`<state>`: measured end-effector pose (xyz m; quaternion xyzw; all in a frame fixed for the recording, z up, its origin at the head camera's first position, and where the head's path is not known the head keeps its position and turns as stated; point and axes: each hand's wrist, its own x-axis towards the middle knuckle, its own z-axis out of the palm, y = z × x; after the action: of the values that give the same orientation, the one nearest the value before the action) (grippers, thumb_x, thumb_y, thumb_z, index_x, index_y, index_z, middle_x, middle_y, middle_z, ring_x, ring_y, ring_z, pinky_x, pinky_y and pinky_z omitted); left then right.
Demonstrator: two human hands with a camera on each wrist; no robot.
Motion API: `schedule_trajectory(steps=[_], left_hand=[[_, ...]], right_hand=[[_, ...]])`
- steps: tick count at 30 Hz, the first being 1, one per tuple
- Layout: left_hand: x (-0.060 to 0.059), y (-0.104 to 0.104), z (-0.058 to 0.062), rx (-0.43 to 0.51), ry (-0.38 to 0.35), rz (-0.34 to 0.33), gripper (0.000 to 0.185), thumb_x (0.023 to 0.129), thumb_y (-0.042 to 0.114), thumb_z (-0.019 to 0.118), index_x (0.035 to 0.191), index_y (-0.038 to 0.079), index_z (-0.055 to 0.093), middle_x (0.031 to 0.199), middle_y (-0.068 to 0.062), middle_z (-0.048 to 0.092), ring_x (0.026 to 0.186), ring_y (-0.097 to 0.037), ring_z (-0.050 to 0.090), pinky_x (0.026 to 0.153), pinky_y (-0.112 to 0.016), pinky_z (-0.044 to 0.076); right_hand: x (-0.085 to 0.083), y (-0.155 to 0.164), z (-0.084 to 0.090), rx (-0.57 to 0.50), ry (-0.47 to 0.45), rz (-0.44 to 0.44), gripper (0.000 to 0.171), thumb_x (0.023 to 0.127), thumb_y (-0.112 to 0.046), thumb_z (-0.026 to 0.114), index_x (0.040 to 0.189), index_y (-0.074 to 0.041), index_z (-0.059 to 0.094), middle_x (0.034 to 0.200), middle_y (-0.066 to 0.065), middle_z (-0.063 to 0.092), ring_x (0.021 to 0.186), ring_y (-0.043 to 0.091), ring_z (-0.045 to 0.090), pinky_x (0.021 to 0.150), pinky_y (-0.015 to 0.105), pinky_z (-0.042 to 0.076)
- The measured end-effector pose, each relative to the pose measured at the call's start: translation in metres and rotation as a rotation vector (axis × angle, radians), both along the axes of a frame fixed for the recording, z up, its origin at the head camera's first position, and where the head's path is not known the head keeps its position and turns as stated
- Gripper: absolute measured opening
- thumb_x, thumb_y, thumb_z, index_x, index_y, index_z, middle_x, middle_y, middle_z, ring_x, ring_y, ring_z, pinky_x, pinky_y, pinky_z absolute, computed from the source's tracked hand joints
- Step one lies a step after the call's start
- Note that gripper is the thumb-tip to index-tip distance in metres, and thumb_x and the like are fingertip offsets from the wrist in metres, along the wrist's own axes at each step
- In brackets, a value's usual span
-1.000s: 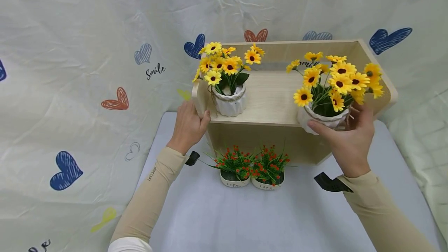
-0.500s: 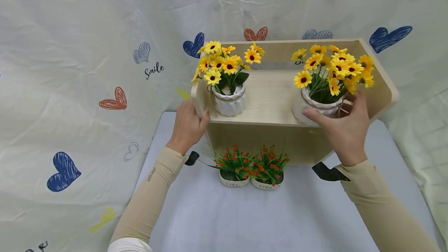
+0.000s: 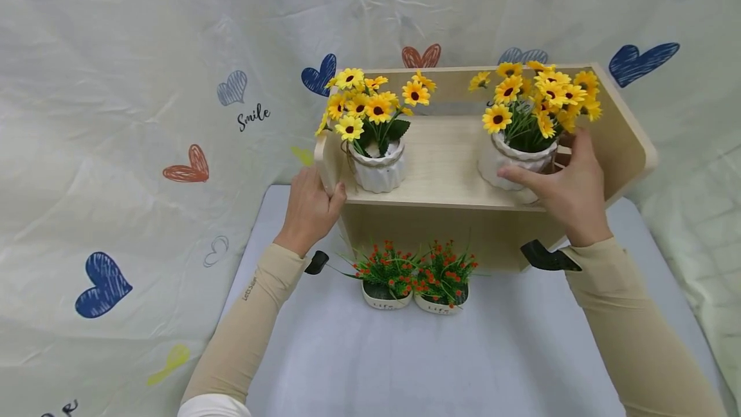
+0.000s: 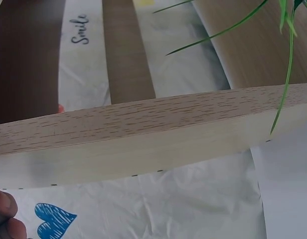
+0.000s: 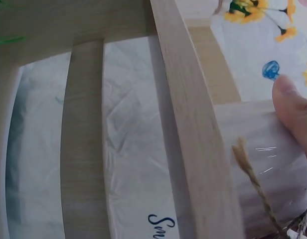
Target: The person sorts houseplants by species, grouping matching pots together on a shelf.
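Your right hand (image 3: 570, 188) has carried the pot (image 3: 512, 163) onto the shelf (image 3: 442, 176), gripping it; left hand (image 3: 309, 208) clasps the shelf's end.

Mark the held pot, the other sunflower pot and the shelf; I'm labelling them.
Held pot (image 3: 503, 163), head view, white ribbed side.
Other sunflower pot (image 3: 379, 174), head view, front wall.
Shelf (image 3: 446, 159), head view, bare top board.

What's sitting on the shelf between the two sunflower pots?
Nothing: in the head view, only bare shelf board lies between the left sunflower pot and the right sunflower pot, which the right hand holds.
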<state>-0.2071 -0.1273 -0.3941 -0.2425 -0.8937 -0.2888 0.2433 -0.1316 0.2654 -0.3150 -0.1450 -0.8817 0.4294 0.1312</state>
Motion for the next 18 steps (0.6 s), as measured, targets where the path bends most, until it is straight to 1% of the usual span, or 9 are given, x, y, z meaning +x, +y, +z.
schedule_trajectory(steps=[5, 11, 14, 18], left_hand=[[0.0, 0.0, 0.0, 0.002, -0.002, -0.002, 0.037, 0.095, 0.032, 0.052, 0.116, 0.003, 0.061, 0.088, -0.016, 0.067, 0.071, -0.034, 0.056, 0.064, -0.044, 0.047], [0.0, 0.0, 0.0, 0.004, -0.003, -0.001, 0.036, 0.095, 0.032, 0.052, 0.114, 0.003, 0.062, 0.088, -0.016, 0.066, 0.072, -0.034, 0.056, 0.065, -0.044, 0.046], [0.0, 0.0, 0.0, 0.001, -0.001, 0.0, 0.036, 0.096, 0.032, 0.051, 0.114, 0.003, 0.062, 0.087, -0.016, 0.066, 0.072, -0.034, 0.055, 0.065, -0.044, 0.046], [0.0, 0.0, 0.0, -0.004, -0.004, 0.003, 0.038, 0.097, 0.033, 0.05, 0.116, 0.003, 0.061, 0.09, -0.016, 0.067, 0.073, -0.035, 0.056, 0.066, -0.044, 0.046]], right_hand=[[-0.011, 0.004, -0.001, 0.016, 0.019, 0.013, 0.105, 0.077, -0.052, 0.087, 0.159, -0.038, 0.022, 0.161, 0.009, 0.041, 0.134, 0.025, 0.046, 0.108, 0.041, 0.043], [-0.016, 0.006, -0.002, 0.037, 0.034, 0.016, 0.105, 0.077, -0.052, 0.087, 0.159, -0.038, 0.023, 0.157, 0.011, 0.044, 0.131, 0.025, 0.047, 0.107, 0.042, 0.044], [-0.016, 0.007, -0.003, 0.037, 0.05, 0.02, 0.103, 0.077, -0.051, 0.087, 0.158, -0.038, 0.025, 0.158, 0.009, 0.045, 0.132, 0.023, 0.046, 0.107, 0.038, 0.044], [-0.016, 0.007, -0.005, 0.028, 0.055, 0.009, 0.099, 0.077, -0.05, 0.087, 0.156, -0.039, 0.028, 0.157, 0.009, 0.045, 0.128, 0.018, 0.047, 0.102, 0.029, 0.043]])
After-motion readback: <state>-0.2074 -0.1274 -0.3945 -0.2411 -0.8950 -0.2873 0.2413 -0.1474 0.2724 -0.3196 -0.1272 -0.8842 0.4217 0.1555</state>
